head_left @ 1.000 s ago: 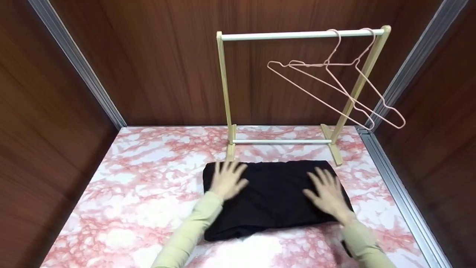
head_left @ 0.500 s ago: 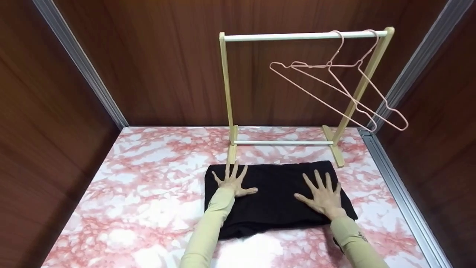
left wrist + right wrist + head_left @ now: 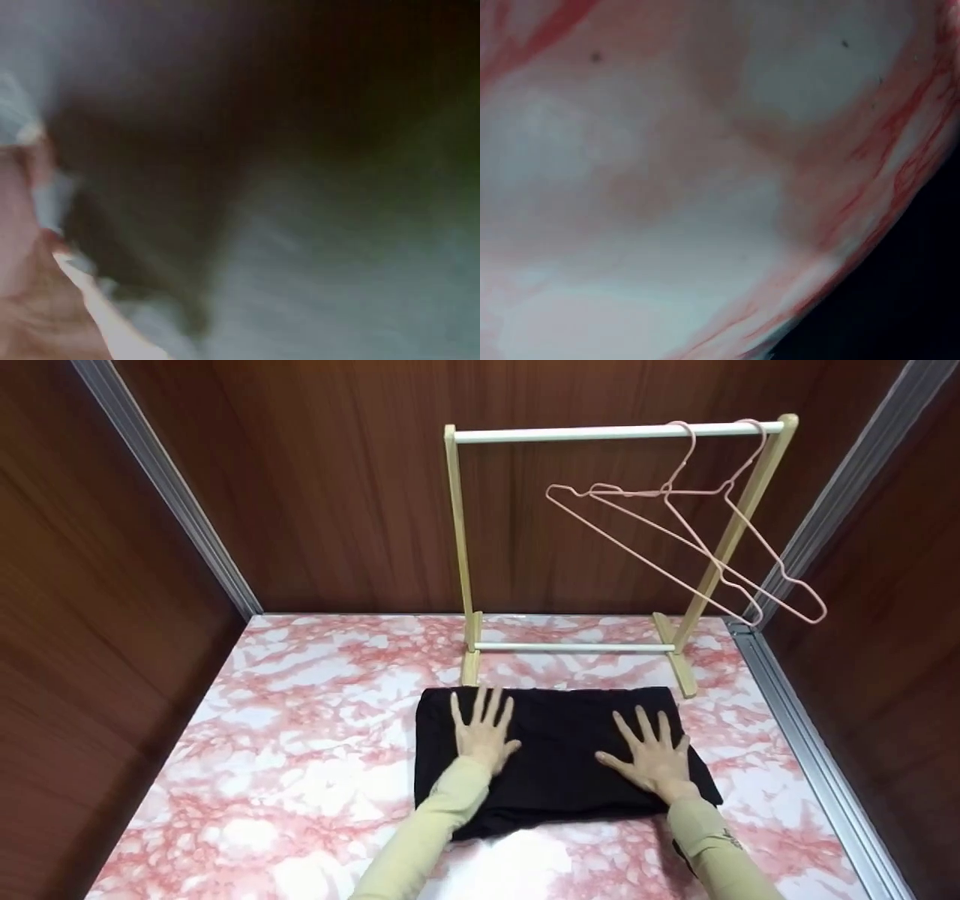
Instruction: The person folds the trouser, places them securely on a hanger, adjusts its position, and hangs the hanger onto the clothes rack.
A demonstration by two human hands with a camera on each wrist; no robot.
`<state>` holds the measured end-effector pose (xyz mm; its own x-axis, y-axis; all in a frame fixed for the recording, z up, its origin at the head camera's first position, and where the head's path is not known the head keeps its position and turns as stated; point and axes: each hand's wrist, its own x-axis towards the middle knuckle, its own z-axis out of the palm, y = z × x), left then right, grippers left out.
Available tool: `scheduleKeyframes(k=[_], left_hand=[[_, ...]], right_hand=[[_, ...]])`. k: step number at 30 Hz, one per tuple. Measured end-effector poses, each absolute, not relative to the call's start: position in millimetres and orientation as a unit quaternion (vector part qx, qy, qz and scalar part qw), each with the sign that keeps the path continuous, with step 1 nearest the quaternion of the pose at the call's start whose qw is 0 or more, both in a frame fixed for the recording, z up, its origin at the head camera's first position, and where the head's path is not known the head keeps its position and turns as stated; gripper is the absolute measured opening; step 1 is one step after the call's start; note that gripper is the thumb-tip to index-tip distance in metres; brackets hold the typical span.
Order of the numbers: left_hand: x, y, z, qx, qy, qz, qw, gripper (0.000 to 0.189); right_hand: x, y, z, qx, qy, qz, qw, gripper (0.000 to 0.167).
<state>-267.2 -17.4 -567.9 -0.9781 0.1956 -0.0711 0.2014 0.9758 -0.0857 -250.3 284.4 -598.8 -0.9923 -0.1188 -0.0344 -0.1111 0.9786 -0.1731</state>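
Note:
A folded black cloth point(image 3: 562, 765), probably a garment, lies flat on the table in the head view. My left hand point(image 3: 484, 739) rests on its left part, fingers straight and pointing away from me. On the right part lies my right hand point(image 3: 654, 759), its fingers spread and the thumb pointing left. Neither hand grips anything. In the left wrist view, part of the left hand point(image 3: 45, 307) shows at the left edge beside blurred dark and grey areas. The right wrist view shows the blurred marbled tabletop point(image 3: 630, 150) and a dark area at lower right; no fingers appear there.
Behind the cloth stands a wooden rack point(image 3: 460, 525) with a white top rail point(image 3: 562, 433). Two pink hangers point(image 3: 637, 556) hang at the right end of that rail. Brown panels point(image 3: 352, 510) with metal corner strips point(image 3: 176, 495) enclose the red-and-white marbled table point(image 3: 300, 765).
Both hands were blurred in motion over the cloth a second ago. Since then the left hand has shifted right, and its fingers have drawn closer together. The right hand has moved slightly left and settled.

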Motion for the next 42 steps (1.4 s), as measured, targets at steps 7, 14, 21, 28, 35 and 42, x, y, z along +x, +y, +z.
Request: scheduleKeyframes(k=[7,14,21,28,35,42], left_hand=[[-219,-5,-540,0.029,0.992,0.057,0.108,0.082],[-206,-10,-562,0.021,0.978,0.168,0.12,0.094],[-218,-31,-586,0.079,0.982,0.131,0.114,0.117],[-224,-53,-594,0.148,0.977,0.118,0.102,0.134],[-232,-76,-609,0.152,0.977,0.119,0.087,0.135],[-248,-91,-598,0.124,0.985,0.089,0.077,0.14]], right_hand=[[-249,284,-595,-0.048,0.995,-0.086,0.025,0.095],[-248,283,-591,-0.017,0.995,-0.094,0.038,0.095],[-249,284,-591,-0.024,0.994,-0.103,0.04,0.096],[-245,285,-590,-0.032,0.993,-0.107,0.035,0.095],[-241,285,-592,-0.037,0.993,-0.105,0.038,0.094],[-239,286,-595,-0.035,0.994,-0.097,0.045,0.094]])
